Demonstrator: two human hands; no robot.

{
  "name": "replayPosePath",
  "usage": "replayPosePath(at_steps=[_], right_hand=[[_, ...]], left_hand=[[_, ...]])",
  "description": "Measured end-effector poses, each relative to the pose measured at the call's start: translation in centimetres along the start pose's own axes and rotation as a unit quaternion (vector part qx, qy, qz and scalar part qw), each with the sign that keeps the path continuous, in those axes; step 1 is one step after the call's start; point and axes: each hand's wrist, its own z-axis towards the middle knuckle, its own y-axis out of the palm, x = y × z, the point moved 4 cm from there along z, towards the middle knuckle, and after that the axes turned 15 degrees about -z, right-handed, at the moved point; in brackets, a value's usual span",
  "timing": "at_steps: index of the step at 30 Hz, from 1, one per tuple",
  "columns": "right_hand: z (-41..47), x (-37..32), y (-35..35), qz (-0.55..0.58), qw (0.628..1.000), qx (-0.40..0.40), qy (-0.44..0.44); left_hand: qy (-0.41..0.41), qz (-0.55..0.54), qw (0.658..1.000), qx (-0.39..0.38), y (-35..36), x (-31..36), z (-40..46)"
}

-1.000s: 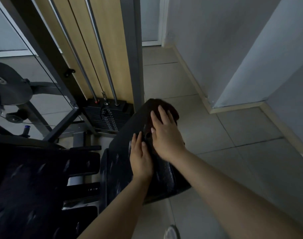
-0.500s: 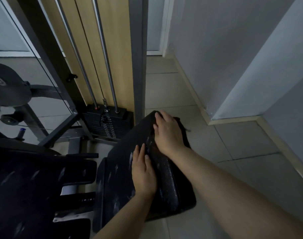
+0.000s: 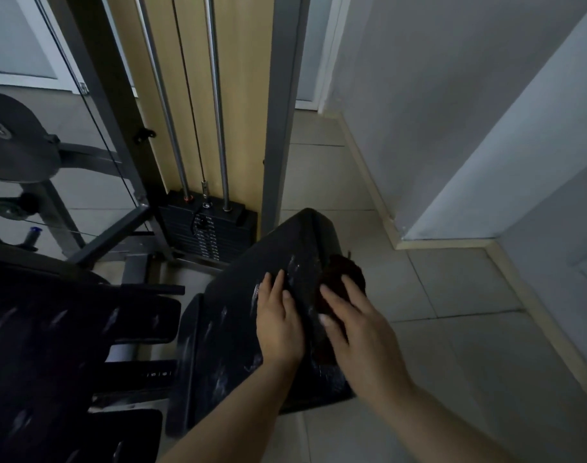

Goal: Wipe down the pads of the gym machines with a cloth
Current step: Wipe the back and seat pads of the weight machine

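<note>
Two hands (image 3: 313,324); one cloth (image 3: 343,272); two guide rods (image 3: 218,128)

cloth (image 3: 343,282) on pad (image 3: 252,295), weight stack (image 3: 206,233) behind

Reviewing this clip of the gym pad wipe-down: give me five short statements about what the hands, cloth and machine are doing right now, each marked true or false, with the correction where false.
1. The right hand presses a dark reddish cloth against the black pad. True.
2. The left hand holds the cloth. False: it rests flat on the pad, beside the cloth, with straight fingers and nothing in it.
3. The weight stack sits behind the pad, at the foot of two metal guide rods. True.
4. The cloth lies on the floor tiles. False: it is on the pad's right edge, under the right hand.
5. The pad's surface is spotless. False: pale smears and scuffs show on it, near the left hand's fingers.
</note>
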Motion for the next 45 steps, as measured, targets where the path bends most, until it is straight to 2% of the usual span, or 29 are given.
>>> replayPosePath(at_steps=[3, 8, 11, 16, 19, 22, 25, 29, 31, 33, 36, 40, 43, 45], right_hand=[[4.7, -0.2, 0.7, -0.019, 0.999, -0.036, 0.01], [14.3, 0.2, 2.0, -0.011, 0.998, 0.002, 0.061], [16.7, 0.1, 2.3, 0.003, 0.996, 0.038, 0.076], [10.2, 0.5, 1.5, 0.03, 0.995, 0.09, 0.026], [2.7, -0.5, 1.5, -0.009, 0.995, 0.061, -0.076], [-2.1, -1.4, 1.6, -0.098, 0.983, 0.024, -0.156], [1.1, -1.9, 1.1, -0.195, 0.968, -0.012, -0.16], [12.2, -2.0, 2.3, -0.238, 0.96, -0.083, -0.126], [14.9, -2.0, 3.0, -0.246, 0.957, -0.1, -0.118], [13.8, -1.9, 3.1, -0.247, 0.956, -0.095, -0.124], [7.6, -2.6, 1.9, -0.225, 0.952, -0.084, -0.188], [-0.1, -3.9, 1.3, -0.241, 0.934, -0.073, -0.252], [-0.2, -4.4, 1.6, -0.235, 0.932, -0.138, -0.239], [3.2, -4.5, 1.9, -0.274, 0.927, -0.099, -0.237]], left_hand=[[0.003, 0.0, 1.0, -0.004, -0.1, 0.1, -0.1], [0.007, 0.003, 1.0, 0.001, 0.0, 0.2, 0.0], [0.007, -0.01, 1.0, 0.012, -0.1, 0.2, -0.1], [-0.017, -0.14, 0.986, 0.085, -1.1, -0.2, -0.7], [-0.045, -0.205, 0.971, 0.115, -1.7, -0.6, -0.8], [-0.065, -0.197, 0.969, 0.131, -2.4, -1.2, -1.1], [-0.092, -0.16, 0.973, 0.138, -3.2, -2.8, -1.7], [-0.108, -0.132, 0.977, 0.124, -3.5, -3.5, -2.0], [-0.096, -0.137, 0.98, 0.111, -3.4, -3.3, -1.9], [-0.108, -0.158, 0.976, 0.107, -3.5, -3.2, -1.8], [-0.127, -0.19, 0.966, 0.122, -4.0, -3.4, -1.5], [-0.099, -0.231, 0.961, 0.119, -4.7, -2.5, -1.7], [-0.052, -0.233, 0.966, 0.093, -4.7, -1.0, -2.0], [-0.029, -0.232, 0.968, 0.09, -4.9, -0.4, -2.1]])
